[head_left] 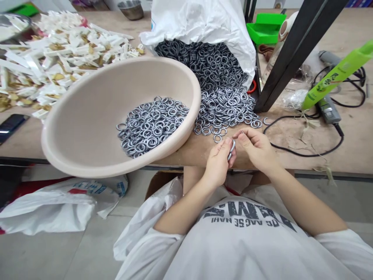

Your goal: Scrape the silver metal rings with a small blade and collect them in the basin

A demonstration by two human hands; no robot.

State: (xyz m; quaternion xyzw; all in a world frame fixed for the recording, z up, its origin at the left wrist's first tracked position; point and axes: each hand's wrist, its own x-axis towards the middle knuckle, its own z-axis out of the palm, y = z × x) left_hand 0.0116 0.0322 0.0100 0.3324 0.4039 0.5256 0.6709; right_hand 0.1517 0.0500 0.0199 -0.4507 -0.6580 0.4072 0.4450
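My left hand is closed around a few grey metal rings, held near the table's front edge. Close beside it, my right hand pinches something thin and small between thumb and forefinger; its kind is too small to make out. Just beyond both hands lies a heap of loose grey rings, spilling from a white sack tipped on its side. To the left, a large beige basin leans over the table edge, with many more rings gathered in its lower right part.
White and gold pieces cover the table's left side, with a phone in front. A dark metal post rises at right, near a green bin, a corded tool and a lime-green packet. White sacks lie below.
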